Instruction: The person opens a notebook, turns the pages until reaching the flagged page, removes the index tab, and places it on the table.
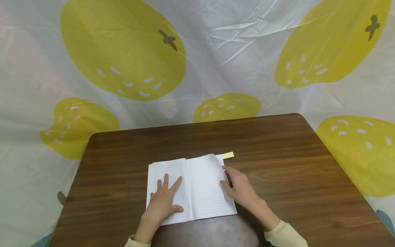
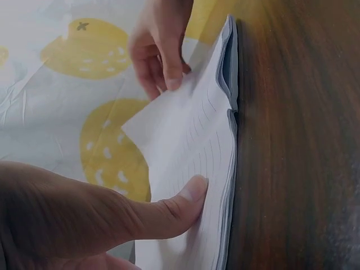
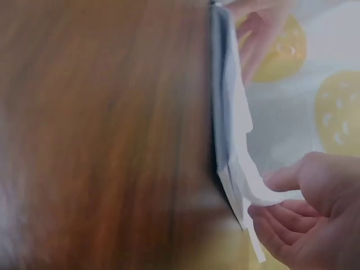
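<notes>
An open lined notebook (image 1: 200,187) lies on the brown wooden table (image 1: 277,154). My left hand (image 1: 163,199) lies flat on the left page, fingers straight, and its thumb (image 2: 174,208) presses the paper. My right hand (image 1: 236,187) is at the outer edge of the right page. In the right wrist view its thumb and fingers (image 3: 292,194) pinch the edge of a page (image 3: 239,152), which curls up off the stack. A yellow sticky tab (image 1: 228,155) pokes out at the notebook's far right corner. Something dark shows by the right fingers; I cannot tell what it is.
A white cloth with large yellow fruit prints (image 1: 123,51) hangs behind and beside the table. Bare wood extends to the right of the notebook and beyond it to the rounded far edge (image 1: 197,123).
</notes>
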`<state>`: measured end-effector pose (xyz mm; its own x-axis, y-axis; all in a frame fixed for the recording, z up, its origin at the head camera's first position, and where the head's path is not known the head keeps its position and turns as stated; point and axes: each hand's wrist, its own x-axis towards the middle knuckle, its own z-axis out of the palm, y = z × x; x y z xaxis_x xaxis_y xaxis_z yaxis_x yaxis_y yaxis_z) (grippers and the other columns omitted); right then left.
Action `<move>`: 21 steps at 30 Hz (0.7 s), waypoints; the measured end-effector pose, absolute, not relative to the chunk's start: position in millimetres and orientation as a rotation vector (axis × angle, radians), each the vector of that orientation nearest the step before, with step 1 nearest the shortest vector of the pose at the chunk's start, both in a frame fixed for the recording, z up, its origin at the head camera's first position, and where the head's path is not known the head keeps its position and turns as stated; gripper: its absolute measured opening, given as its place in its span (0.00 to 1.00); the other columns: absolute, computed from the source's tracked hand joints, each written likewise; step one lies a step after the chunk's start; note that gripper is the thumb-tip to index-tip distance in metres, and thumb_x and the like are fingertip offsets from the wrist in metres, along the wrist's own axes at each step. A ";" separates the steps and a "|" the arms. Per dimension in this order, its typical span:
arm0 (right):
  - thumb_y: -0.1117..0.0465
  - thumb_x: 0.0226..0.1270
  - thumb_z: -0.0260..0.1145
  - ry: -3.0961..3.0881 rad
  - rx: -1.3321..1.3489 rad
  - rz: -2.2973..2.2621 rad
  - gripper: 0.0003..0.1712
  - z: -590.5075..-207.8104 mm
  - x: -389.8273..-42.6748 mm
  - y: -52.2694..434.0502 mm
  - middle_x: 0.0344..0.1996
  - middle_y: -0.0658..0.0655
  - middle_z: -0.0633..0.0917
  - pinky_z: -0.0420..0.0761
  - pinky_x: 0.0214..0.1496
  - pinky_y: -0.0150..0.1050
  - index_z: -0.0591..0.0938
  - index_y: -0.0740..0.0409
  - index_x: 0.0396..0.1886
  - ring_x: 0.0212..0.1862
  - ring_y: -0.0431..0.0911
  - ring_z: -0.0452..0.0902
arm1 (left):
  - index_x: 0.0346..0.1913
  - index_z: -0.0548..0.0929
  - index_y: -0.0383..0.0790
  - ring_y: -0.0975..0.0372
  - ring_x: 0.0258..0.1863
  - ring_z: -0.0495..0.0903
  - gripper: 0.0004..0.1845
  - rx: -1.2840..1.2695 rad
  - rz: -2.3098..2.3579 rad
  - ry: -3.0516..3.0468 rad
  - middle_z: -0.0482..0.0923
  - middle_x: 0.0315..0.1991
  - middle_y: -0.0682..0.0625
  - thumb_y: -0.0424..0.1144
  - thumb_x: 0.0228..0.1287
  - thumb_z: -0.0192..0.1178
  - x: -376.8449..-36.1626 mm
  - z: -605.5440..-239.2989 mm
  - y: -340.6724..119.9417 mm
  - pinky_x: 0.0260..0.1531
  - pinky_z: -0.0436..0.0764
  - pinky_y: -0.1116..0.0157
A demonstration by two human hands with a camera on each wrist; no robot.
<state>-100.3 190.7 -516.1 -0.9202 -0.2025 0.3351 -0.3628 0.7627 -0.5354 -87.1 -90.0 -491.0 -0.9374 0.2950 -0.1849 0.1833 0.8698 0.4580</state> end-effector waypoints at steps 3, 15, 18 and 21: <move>0.74 0.56 0.75 -2.656 0.339 1.107 0.14 -515.6 -100.7 195.1 0.29 0.57 0.87 0.84 0.33 0.34 0.85 0.68 0.42 0.29 0.41 0.82 | 0.76 0.68 0.46 0.22 0.70 0.56 0.54 0.381 0.645 2.805 0.52 0.75 0.21 0.47 0.41 0.79 -87.5 -490.8 -89.5 0.55 0.70 0.26; 0.68 0.66 0.69 -2.596 -0.063 2.090 0.13 -508.0 -112.4 212.0 0.33 0.61 0.89 0.85 0.37 0.35 0.82 0.74 0.46 0.32 0.40 0.83 | 0.75 0.68 0.41 0.21 0.67 0.60 0.54 0.377 0.667 2.791 0.55 0.72 0.17 0.44 0.39 0.80 -88.5 -488.9 -88.1 0.55 0.74 0.31; 0.67 0.67 0.69 -2.558 -0.134 2.195 0.16 -507.3 -113.3 212.7 0.35 0.58 0.90 0.85 0.39 0.35 0.81 0.74 0.48 0.34 0.40 0.84 | 0.75 0.68 0.40 0.20 0.67 0.60 0.53 0.394 0.673 2.782 0.54 0.71 0.16 0.43 0.42 0.80 -89.1 -490.5 -88.0 0.54 0.75 0.31; 0.65 0.67 0.70 -2.551 -0.166 2.213 0.16 -507.1 -113.2 214.0 0.34 0.56 0.90 0.85 0.39 0.35 0.81 0.73 0.48 0.35 0.41 0.83 | 0.75 0.66 0.38 0.20 0.67 0.59 0.47 0.399 0.703 2.764 0.54 0.71 0.16 0.44 0.53 0.76 -90.5 -489.5 -88.0 0.56 0.73 0.31</move>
<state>-113.2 214.0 -507.1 -0.9666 -0.0826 -0.2425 0.2284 0.1509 -0.9618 -90.5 -88.0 -489.5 -0.9283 0.3245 -0.1819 0.1981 0.8451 0.4965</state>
